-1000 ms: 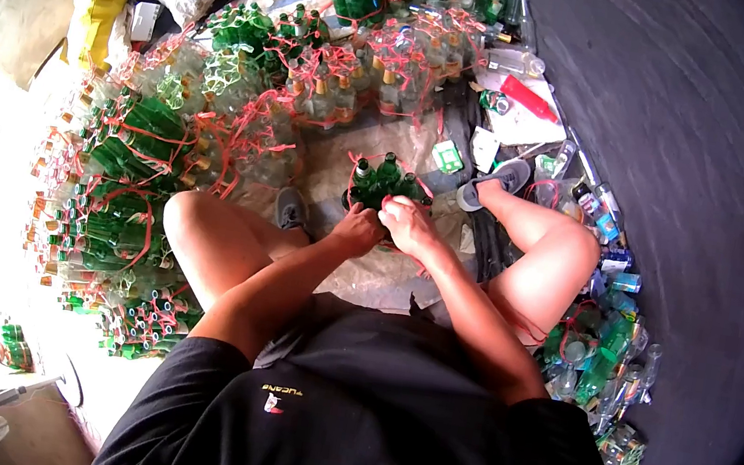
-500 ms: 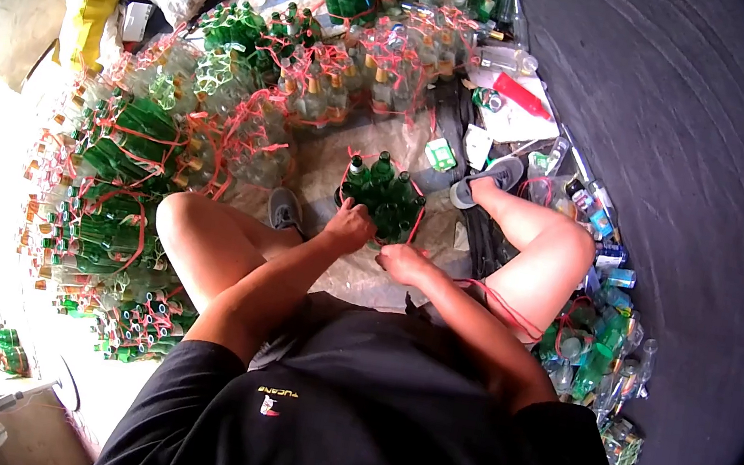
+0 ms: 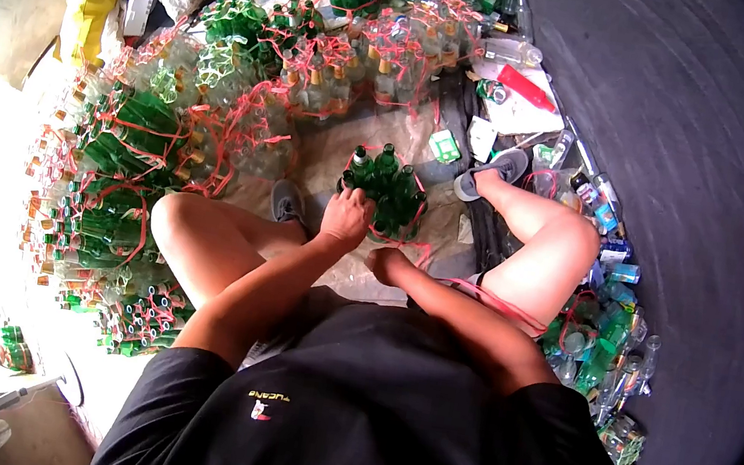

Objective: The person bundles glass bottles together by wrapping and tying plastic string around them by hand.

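Seen from the head camera, a seated person's left hand (image 3: 347, 217) bends its fingers over the near-left bottles of a cluster of upright green glass bottles (image 3: 387, 198) at the centre of the frame; whether they grip is unclear. The right hand (image 3: 389, 267), fingers apparently curled together, sits apart below the cluster, its grip hidden. Moments earlier both hands met at the bottles; their parting suggests they no longer work one spot. Thin red strapping (image 3: 388, 238) rings the cluster, on a beige ground sheet (image 3: 332, 145), with strapped green bottles (image 3: 110, 217) at left.
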Demonstrator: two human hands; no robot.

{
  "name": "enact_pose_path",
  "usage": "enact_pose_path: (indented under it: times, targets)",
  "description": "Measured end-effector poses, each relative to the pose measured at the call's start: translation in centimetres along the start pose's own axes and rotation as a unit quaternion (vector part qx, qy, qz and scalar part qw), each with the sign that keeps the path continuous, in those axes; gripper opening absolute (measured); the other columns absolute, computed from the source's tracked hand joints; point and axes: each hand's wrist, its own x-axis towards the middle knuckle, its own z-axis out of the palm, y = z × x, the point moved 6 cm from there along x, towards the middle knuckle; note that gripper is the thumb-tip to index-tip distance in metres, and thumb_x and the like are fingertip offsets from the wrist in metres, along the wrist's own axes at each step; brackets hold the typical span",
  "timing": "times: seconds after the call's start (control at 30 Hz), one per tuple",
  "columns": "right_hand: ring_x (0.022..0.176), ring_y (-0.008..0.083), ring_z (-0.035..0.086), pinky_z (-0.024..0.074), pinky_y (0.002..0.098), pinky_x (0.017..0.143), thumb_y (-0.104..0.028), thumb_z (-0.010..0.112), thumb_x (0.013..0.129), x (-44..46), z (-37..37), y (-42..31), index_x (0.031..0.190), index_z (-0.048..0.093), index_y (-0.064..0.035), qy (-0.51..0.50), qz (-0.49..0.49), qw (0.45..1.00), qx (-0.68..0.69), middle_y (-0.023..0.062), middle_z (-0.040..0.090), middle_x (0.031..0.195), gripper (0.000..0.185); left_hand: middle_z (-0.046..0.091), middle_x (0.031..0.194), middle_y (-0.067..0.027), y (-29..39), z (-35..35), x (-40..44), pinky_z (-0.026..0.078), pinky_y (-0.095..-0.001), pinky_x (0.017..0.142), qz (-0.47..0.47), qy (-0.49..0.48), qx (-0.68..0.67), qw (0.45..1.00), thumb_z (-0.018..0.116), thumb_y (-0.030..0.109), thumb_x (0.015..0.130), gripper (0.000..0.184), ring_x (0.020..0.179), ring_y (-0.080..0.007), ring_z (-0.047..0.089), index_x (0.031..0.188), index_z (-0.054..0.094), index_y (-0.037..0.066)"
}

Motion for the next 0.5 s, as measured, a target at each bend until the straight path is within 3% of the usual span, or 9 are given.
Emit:
enact_pose_path:
  times: [0.03, 0.07, 0.1, 0.2, 0.3, 0.37, 0.4, 0.43, 0.5]
  targets:
    - [0.089, 0.0338, 0.064, 0.0508, 0.0445, 0.080, -0.017, 0.053, 0.083, -0.4, 0.6, -0.1, 0.083, 0.065, -0.0063, -0.074, 0.025, 0.997, -0.008, 0.0169, 0.067, 0.092, 0.017, 0.065, 0.098, -0.0130, -1.0, 0.9, -0.7, 0.051, -0.0445, 0.078, -0.108, -0.038, -0.037, 0.993, 0.054, 0.022, 0.085, 0.019, 0.094, -0.0318, 0.063, 0.089, 0.068, 0.011]
    - [0.092, 0.0347, 0.064, 0.0505, 0.0457, 0.082, -0.018, 0.051, 0.085, -0.1, 1.2, -0.3, 0.087, 0.067, -0.0061, -0.059, 0.011, 0.998, 0.000, 0.0182, 0.067, 0.095, 0.019, 0.067, 0.095, -0.0178, -1.5, 2.7, -1.6, 0.053, -0.0484, 0.070, -0.159, -0.164, -0.094, 0.969, 0.053, 0.027, 0.089, 0.024, 0.082, -0.0352, 0.066, 0.091, 0.068, 0.009]
    - [0.092, 0.0347, 0.064, 0.0505, 0.0457, 0.082, -0.018, 0.051, 0.085, 0.0, 2.0, -0.4, 0.087, 0.067, -0.0061, -0.063, 0.008, 0.998, -0.001, 0.0182, 0.067, 0.095, 0.019, 0.067, 0.095, -0.0178, -0.9, 1.5, -1.7, 0.053, -0.0484, 0.070, -0.164, -0.163, -0.097, 0.968, 0.053, 0.027, 0.089, 0.024, 0.082, -0.0352, 0.066, 0.091, 0.068, 0.009]
    - [0.094, 0.0350, 0.064, 0.0502, 0.0457, 0.083, -0.020, 0.050, 0.089, 0.3, 1.8, -0.8, 0.093, 0.069, -0.0052, -0.042, 0.065, 0.995, 0.068, 0.0188, 0.068, 0.098, 0.024, 0.067, 0.088, -0.0103, 2.0, 0.8, -2.7, 0.050, -0.0415, 0.067, -0.190, -0.315, -0.381, 0.848, 0.056, 0.041, 0.089, 0.038, 0.075, -0.0208, 0.061, 0.096, 0.070, 0.007]
    - [0.099, 0.0334, 0.065, 0.0520, 0.0457, 0.084, -0.025, 0.050, 0.092, -1.6, -0.1, -2.0, 0.096, 0.071, -0.0048, -0.181, 0.070, 0.981, -0.014, 0.0174, 0.069, 0.104, 0.030, 0.065, 0.088, -0.0085, 1.5, 8.3, -2.7, 0.047, -0.0388, 0.069, -0.250, -0.313, -0.519, 0.755, 0.055, 0.045, 0.089, 0.043, 0.077, -0.0169, 0.055, 0.101, 0.070, 0.007]
    - [0.096, 0.0344, 0.066, 0.0528, 0.0449, 0.082, -0.025, 0.053, 0.091, -1.5, 0.4, -1.6, 0.097, 0.072, -0.0065, -0.162, 0.061, 0.985, -0.015, 0.0168, 0.069, 0.102, 0.027, 0.066, 0.092, -0.0075, 1.5, 12.9, -2.5, 0.047, -0.0382, 0.073, -0.269, -0.278, -0.460, 0.800, 0.056, 0.043, 0.090, 0.041, 0.081, -0.0180, 0.056, 0.106, 0.069, 0.008]
    - [0.096, 0.0358, 0.065, 0.0527, 0.0446, 0.082, -0.025, 0.054, 0.091, -1.7, -0.5, -1.7, 0.096, 0.071, -0.0054, -0.125, 0.077, 0.989, 0.025, 0.0175, 0.069, 0.101, 0.027, 0.067, 0.097, -0.0045, 1.3, 15.6, -1.6, 0.047, -0.0385, 0.073, -0.181, -0.254, -0.389, 0.867, 0.060, 0.039, 0.089, 0.037, 0.083, -0.0184, 0.058, 0.105, 0.069, 0.007]
    - [0.096, 0.0372, 0.065, 0.0527, 0.0443, 0.082, -0.026, 0.056, 0.090, -2.1, -1.5, -1.9, 0.096, 0.071, -0.0042, -0.090, 0.094, 0.989, 0.067, 0.0182, 0.069, 0.101, 0.027, 0.067, 0.097, -0.0045, 1.0, 15.6, -1.6, 0.047, -0.0385, 0.073, -0.183, -0.251, -0.396, 0.864, 0.060, 0.039, 0.089, 0.037, 0.083, -0.0184, 0.058, 0.105, 0.069, 0.007]
    - [0.096, 0.0389, 0.064, 0.0521, 0.0447, 0.082, -0.026, 0.057, 0.089, -2.5, 0.0, -1.0, 0.095, 0.071, -0.0024, -0.112, 0.126, 0.981, 0.092, 0.0213, 0.068, 0.101, 0.028, 0.068, 0.102, -0.0055, 1.7, 15.5, -2.3, 0.047, -0.0380, 0.078, -0.151, -0.309, -0.558, 0.755, 0.060, 0.037, 0.091, 0.035, 0.091, -0.0179, 0.061, 0.107, 0.069, 0.007]
